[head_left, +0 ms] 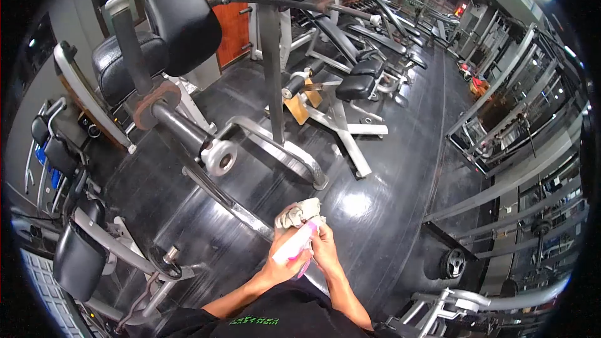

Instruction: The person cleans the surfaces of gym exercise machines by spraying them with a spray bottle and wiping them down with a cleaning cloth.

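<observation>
Both my hands are close together in front of my body, above the dark floor. A crumpled beige cloth (298, 214) is bunched up at my left hand (283, 247), whose fingers are closed and partly covered. Across that hand lies a white-and-pink object (294, 244), which looks like a small spray bottle. My right hand (323, 245) has its fingers bent around the pink end of it, right beside the cloth. The lower part of the bottle is partly hidden by my hands.
A machine with a black padded seat (183, 22) and a weight peg (220, 157) stands ahead to the left. Its metal base bar (241, 213) runs close to my hands. Benches (358, 86) line the middle, racks (501, 112) the right. A weight plate (452, 263) sits low right.
</observation>
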Demonstrator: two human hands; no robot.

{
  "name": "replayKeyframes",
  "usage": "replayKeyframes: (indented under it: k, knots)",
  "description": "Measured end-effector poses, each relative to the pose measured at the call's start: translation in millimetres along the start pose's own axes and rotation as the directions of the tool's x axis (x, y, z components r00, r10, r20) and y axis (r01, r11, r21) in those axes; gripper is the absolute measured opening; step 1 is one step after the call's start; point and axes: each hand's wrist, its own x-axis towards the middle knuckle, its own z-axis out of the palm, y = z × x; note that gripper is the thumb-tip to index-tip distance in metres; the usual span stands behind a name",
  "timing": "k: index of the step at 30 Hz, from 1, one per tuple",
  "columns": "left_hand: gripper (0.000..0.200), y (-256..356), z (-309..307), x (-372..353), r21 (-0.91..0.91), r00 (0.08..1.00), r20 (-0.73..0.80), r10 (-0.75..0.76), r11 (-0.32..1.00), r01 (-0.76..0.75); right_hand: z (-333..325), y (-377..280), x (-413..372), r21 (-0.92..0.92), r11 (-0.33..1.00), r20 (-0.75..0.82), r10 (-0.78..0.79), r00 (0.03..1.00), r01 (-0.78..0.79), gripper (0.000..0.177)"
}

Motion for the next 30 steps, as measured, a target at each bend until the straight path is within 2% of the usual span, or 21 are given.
replayKeyframes:
  k: [2, 4, 5, 6, 8, 9, 10, 12, 13, 14, 16, 17, 18, 19, 20, 22, 25, 26, 28, 29, 30]
  knots:
    - [0.045, 3, 1, 11, 0.099, 0.999, -0.017, 0.050, 0.994, -0.048, -3, 1, 13, 0.141, 0.989, -0.083, 0.063, 0.995, -0.051, 0.016]
    - [0.048, -1, 2, 18, 0.029, 0.978, -0.206, 0.001, 1.000, 0.005, -4, -3, 33, 0.315, 0.947, -0.148, 0.113, 0.983, -0.062, 0.022]
    - [0.050, -7, 3, 21, 0.016, 0.967, -0.254, -0.010, 1.000, 0.014, -5, -8, 44, 0.349, 0.935, -0.153, 0.125, 0.980, -0.065, 0.024]
    - [0.049, -19, -1, 14, 0.102, 0.972, -0.225, -0.071, 0.990, 0.096, -7, -12, 55, 0.381, 0.922, -0.157, 0.135, 0.978, -0.067, 0.026]
    - [0.046, -10, -2, 37, -0.136, 0.952, -0.270, -0.148, 0.984, 0.115, -10, -9, 79, 0.405, 0.913, -0.181, 0.139, 0.974, -0.055, 0.028]
    - [0.044, -13, -2, 46, -0.157, 0.957, -0.269, -0.112, 0.985, 0.072, -11, -6, 91, 0.429, 0.902, -0.223, 0.148, 0.964, -0.040, 0.030]
    - [0.044, -16, -1, 55, -0.158, 0.954, -0.282, -0.104, 0.986, 0.061, -15, 2, 102, 0.448, 0.893, -0.206, 0.152, 0.967, -0.045, 0.029]
    - [0.044, -24, 1, 72, -0.038, 0.985, -0.173, -0.014, 0.999, 0.007, -13, -2, 121, 0.527, 0.845, -0.093, 0.169, 0.981, -0.095, 0.030]
    - [0.044, -27, 4, 84, 0.210, 0.951, -0.238, 0.198, 0.966, -0.149, -10, -15, 127, 0.547, 0.819, -0.030, 0.224, 0.974, -0.172, 0.031]
    - [0.044, -28, 9, 94, 0.221, 0.945, -0.255, 0.204, 0.964, -0.148, -14, -13, 139, 0.540, 0.822, -0.010, 0.222, 0.975, -0.182, 0.031]
    - [0.042, -28, 18, 110, -0.055, 0.941, -0.331, 0.076, 0.994, -0.099, -30, -1, 165, 0.679, 0.597, 0.160, 0.447, 0.880, -0.427, 0.042]
    - [0.044, -36, 21, 117, -0.151, 0.949, -0.310, 0.061, 0.982, -0.112, -39, -2, 177, 0.667, 0.590, 0.220, 0.428, 0.877, -0.455, 0.045]
    - [0.044, -44, 25, 122, -0.136, 0.943, -0.329, 0.054, 0.985, -0.104, -47, -3, 189, 0.654, 0.577, 0.283, 0.412, 0.866, -0.489, 0.049]
    - [0.043, -50, 27, 124, -0.237, 0.942, -0.335, 0.016, 0.966, -0.100, -51, 0, 200, 0.707, 0.478, 0.386, 0.356, 0.851, -0.521, 0.052]
    - [0.042, -56, 26, 127, -0.330, 0.941, -0.337, -0.015, 0.938, -0.104, -53, 3, 210, 0.690, 0.452, 0.522, 0.230, 0.821, -0.565, 0.051]
    - [0.041, -61, 20, 134, -0.266, 0.935, -0.353, 0.036, 0.954, -0.137, -12, -34, 214, 0.631, 0.616, 0.139, 0.507, 0.851, -0.470, 0.056]
    - [0.036, -60, 8, 142, -0.089, 0.926, -0.370, 0.078, 0.989, -0.119, 2, -34, 229, 0.479, 0.643, 0.192, 0.586, 0.787, -0.597, 0.054]
    - [0.036, -60, 4, 144, -0.062, 0.914, -0.398, 0.074, 0.992, -0.107, 11, -40, 231, 0.448, 0.669, 0.260, 0.536, 0.803, -0.592, 0.053]
    - [0.036, -61, -7, 148, 0.117, 0.925, -0.362, 0.118, 0.990, -0.080, 18, -29, 244, 0.318, 0.745, 0.361, 0.478, 0.801, -0.587, 0.049]
    - [0.036, -58, -7, 148, 0.018, 0.908, -0.418, 0.027, 1.000, -0.022, 21, -25, 252, 0.315, 0.703, 0.433, 0.492, 0.756, -0.638, 0.048]
    - [0.036, -55, -9, 150, 0.042, 0.896, -0.442, 0.029, 0.999, -0.011, 25, -19, 261, 0.296, 0.694, 0.462, 0.497, 0.734, -0.657, 0.048]
